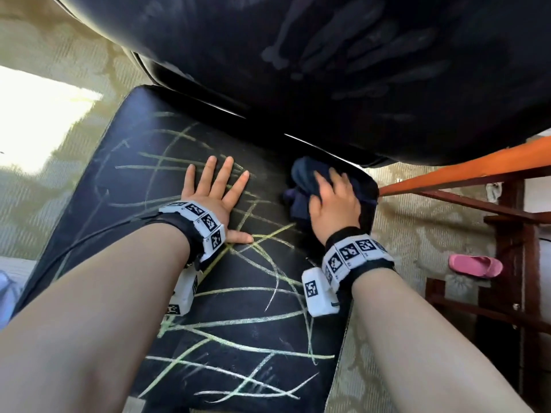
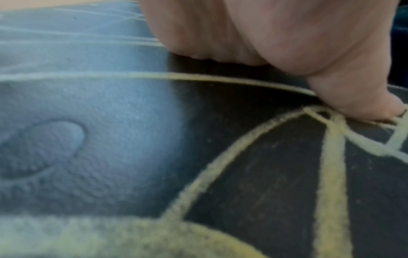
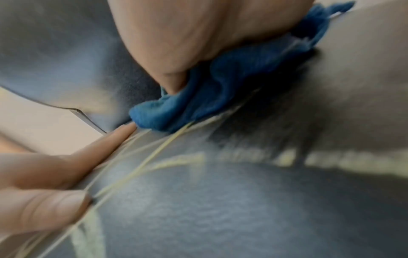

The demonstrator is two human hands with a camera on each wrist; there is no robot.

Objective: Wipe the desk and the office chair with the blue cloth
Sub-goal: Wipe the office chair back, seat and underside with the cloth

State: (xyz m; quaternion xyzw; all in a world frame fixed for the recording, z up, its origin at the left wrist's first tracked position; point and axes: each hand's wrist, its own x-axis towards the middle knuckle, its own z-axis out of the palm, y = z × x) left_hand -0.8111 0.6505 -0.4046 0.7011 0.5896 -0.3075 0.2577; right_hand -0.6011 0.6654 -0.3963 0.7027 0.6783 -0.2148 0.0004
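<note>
The black office chair seat (image 1: 226, 308) fills the middle of the head view, covered in yellow chalk scribbles (image 1: 262, 317). Its dark backrest (image 1: 328, 55) looms above. My left hand (image 1: 214, 189) lies flat on the seat with fingers spread; the left wrist view shows the palm and thumb (image 2: 287, 43) pressed onto the seat (image 2: 264, 174). My right hand (image 1: 334, 201) grips the bunched blue cloth (image 1: 304, 177) at the seat's back right corner. Up close, the thumb digs into the cloth (image 3: 220, 90) on the seat (image 3: 220, 209), and my left fingers (image 3: 55, 174) lie to its left.
An orange desk edge (image 1: 477, 168) over a dark wooden frame (image 1: 507, 222) stands to the right of the chair. A pink slipper (image 1: 475, 265) lies on the patterned carpet (image 1: 417, 228). A black cable (image 1: 89, 236) runs from my left wrist across the seat.
</note>
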